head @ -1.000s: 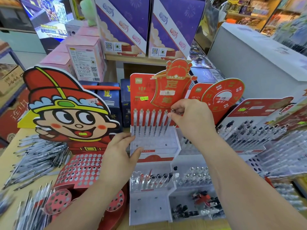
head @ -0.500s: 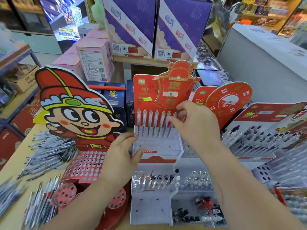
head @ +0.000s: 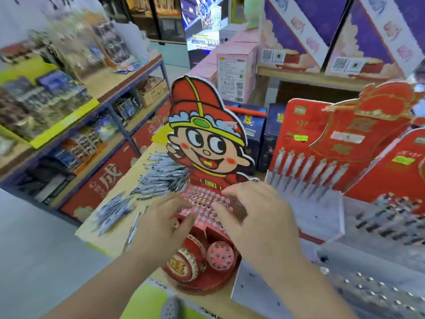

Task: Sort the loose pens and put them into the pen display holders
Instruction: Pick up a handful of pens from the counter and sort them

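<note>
A red cartoon-boy pen holder [head: 208, 143] stands in the middle, its perforated red tray [head: 202, 204] partly hidden by my hands. My left hand [head: 161, 224] and my right hand [head: 257, 215] hover over that tray with fingers spread, holding nothing. Loose black-and-white pens [head: 161, 176] lie in heaps on the wooden table to the left of the holder. To the right, a red-backed white display holder [head: 305, 171] has a row of several pens standing in it. The picture is motion-blurred.
More tiered holders with pens [head: 391, 215] fill the right side. Pink boxes [head: 234, 65] and purple cartons [head: 299, 31] stand behind. Shop shelves [head: 69, 116] run along the left, across a floor gap below the table's left edge [head: 96, 217].
My view has swung left. My right hand has left the pen row in the white holder and my left hand has left that holder's edge; both now hang over the cartoon holder's tray.
</note>
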A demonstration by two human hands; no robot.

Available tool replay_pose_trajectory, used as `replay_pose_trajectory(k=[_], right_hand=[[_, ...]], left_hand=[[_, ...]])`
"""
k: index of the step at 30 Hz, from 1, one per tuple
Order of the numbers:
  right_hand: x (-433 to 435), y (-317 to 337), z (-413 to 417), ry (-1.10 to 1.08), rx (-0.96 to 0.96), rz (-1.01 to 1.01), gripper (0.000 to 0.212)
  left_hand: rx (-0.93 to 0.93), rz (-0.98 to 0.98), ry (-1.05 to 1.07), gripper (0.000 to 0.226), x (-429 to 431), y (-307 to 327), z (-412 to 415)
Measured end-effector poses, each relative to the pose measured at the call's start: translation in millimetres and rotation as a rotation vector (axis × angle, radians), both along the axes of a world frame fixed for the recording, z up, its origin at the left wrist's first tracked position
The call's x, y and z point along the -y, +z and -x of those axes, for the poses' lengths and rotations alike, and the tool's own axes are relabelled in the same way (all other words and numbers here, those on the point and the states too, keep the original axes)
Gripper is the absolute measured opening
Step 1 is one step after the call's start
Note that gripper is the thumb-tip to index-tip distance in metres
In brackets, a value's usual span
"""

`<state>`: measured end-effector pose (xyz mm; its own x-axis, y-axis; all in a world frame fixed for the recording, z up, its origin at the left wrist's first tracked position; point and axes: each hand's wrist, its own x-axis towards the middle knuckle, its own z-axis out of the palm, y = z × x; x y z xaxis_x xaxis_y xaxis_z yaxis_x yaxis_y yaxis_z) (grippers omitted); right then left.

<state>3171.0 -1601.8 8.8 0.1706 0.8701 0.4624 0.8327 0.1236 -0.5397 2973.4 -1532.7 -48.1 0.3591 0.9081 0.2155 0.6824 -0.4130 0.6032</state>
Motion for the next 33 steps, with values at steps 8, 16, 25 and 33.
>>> replay_pose_trajectory(k=[8,16,25,33], right_hand=[[-61.2,-39.6,103.9,0.039,-0.040,0.245,0.024],[-124.7,-88.2,204.5,-0.119,-0.141,0.495,0.018],[-141.6,-170.2,269.6,-0.290,-0.352,0.865,0.061],[-142.2,-203.0,300.2,-0.304,-0.153,0.778,0.054]], left_hand=[[-0.026,0.260,0.185,0.013,-76.1,-78.8,119.3],[-0.292,0.539,-0.036,0.043,-149.4,-138.1,212.5],[-0.366,0.696,-0.166,0.072,-178.4,-183.4,223.4],[-0.363,0.733,-0.206,0.059,-177.8,-211.2,221.6]])
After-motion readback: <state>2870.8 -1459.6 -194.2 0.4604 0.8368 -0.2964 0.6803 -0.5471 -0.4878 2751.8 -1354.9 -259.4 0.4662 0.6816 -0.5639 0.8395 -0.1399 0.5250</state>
